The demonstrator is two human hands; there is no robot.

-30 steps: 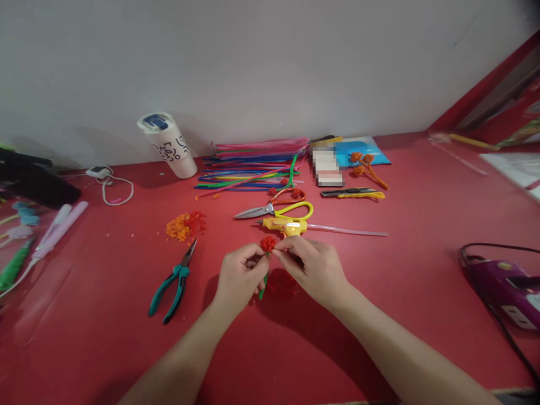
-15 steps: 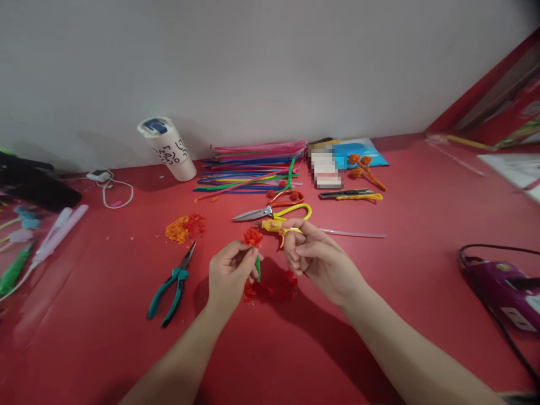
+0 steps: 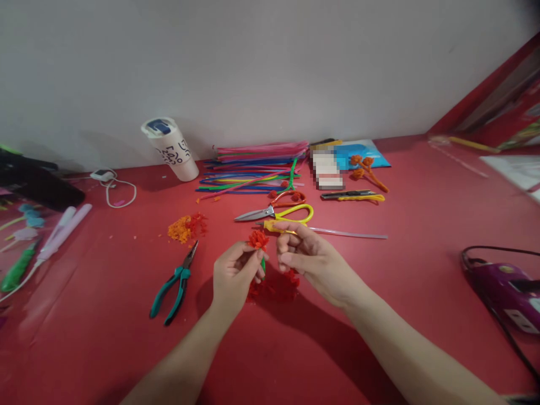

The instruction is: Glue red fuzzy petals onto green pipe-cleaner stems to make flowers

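- Left hand [image 3: 234, 275]: the fingers are pinched narrow around the green stem of a pipe-cleaner flower [image 3: 258, 241]. The flower is held upright just above the table [image 3: 295, 360], with its red head on top.
- Right hand [image 3: 312, 260], at 3 o'clock of the flower and just beside it: the fingers are curled in close. They lie over the yellow glue gun [image 3: 274, 226], and I cannot tell whether they grip it.
- Red scraps [image 3: 276, 288] lie on the table beneath both hands.
- Teal pliers [image 3: 172, 284] lie at 9 o'clock of the left hand, near it, with the jaws closed.
- A heap of orange and red trimmings [image 3: 185, 226] lies loose on the table at 10 o'clock.
- Yellow-handled scissors [image 3: 278, 212] lie at 12 o'clock, just beyond the glue gun.
- A purple device [image 3: 506, 287] sits at 3 o'clock, well apart from the hands.
- A bundle of coloured pipe cleaners [image 3: 253, 166] lies at 12 o'clock, near the wall.
- A white lidded cup [image 3: 171, 149] stands at 11 o'clock, tilted. The lid is on and its contents are hidden.
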